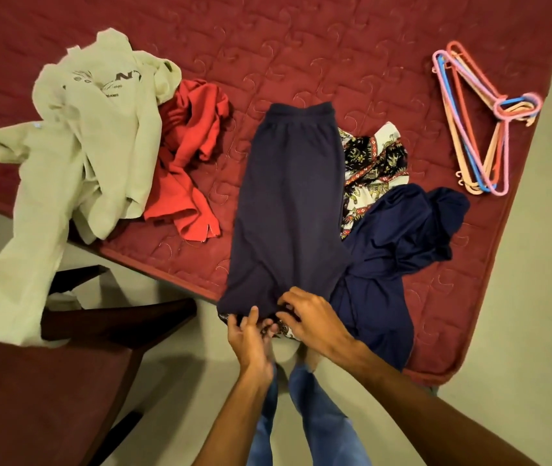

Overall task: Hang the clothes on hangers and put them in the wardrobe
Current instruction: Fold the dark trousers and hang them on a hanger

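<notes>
Right hand (311, 322) is pinching near hem of flat navy fabric trousers (288, 196), left hand (251, 334) grip unclear, likely risking dragging the patterned black-and-white garment (375, 163) underneath.

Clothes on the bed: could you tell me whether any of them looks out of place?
Yes: the cream garment hangs off the left edge of the mattress, trailing down to the chair, so it could slide off. Nothing else stands out.

Both forearms forward, left hand (249, 334) and right hand (315, 321) close together, fingers (234, 326) curled, pinching navy trousers (288, 203) hem
</notes>
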